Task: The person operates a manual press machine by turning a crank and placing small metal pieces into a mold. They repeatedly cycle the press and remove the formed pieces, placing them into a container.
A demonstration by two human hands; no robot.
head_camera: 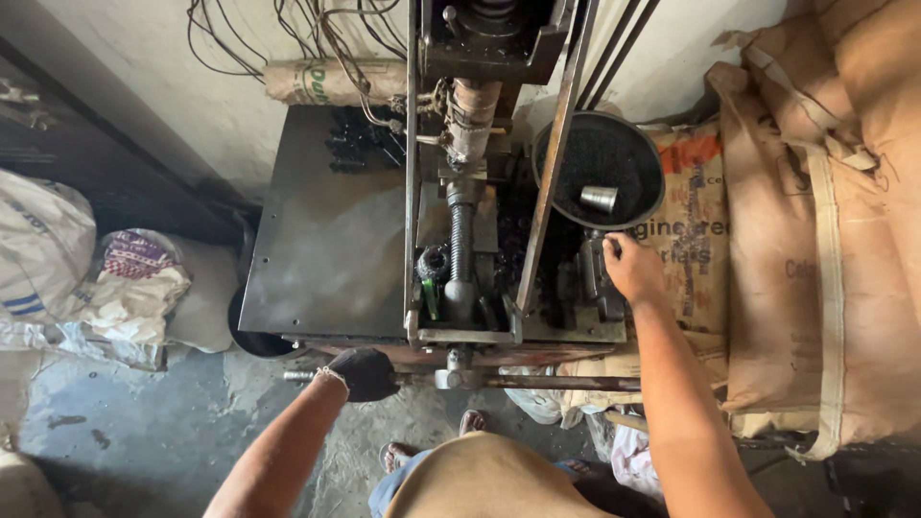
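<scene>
I look down on a hand-worked press machine (460, 240) with a vertical screw at its middle. My left hand (363, 373), in a dark glove, grips the horizontal steel bar (537, 382) that runs across the machine's front. My right hand (628, 269), bare, rests on a dark metal block (593, 278) at the machine's right side, fingers curled against it. Just beyond that hand a round black pan (600, 168) holds dark powder and a small metal cup (599, 199).
A flat steel plate (326, 230) forms the machine's left top. Brown sacks (815, 240) are stacked at the right, white bags (96, 278) lie at the left. Loose wires (288, 38) hang on the wall behind. My sandalled foot (472, 420) shows on the concrete floor below.
</scene>
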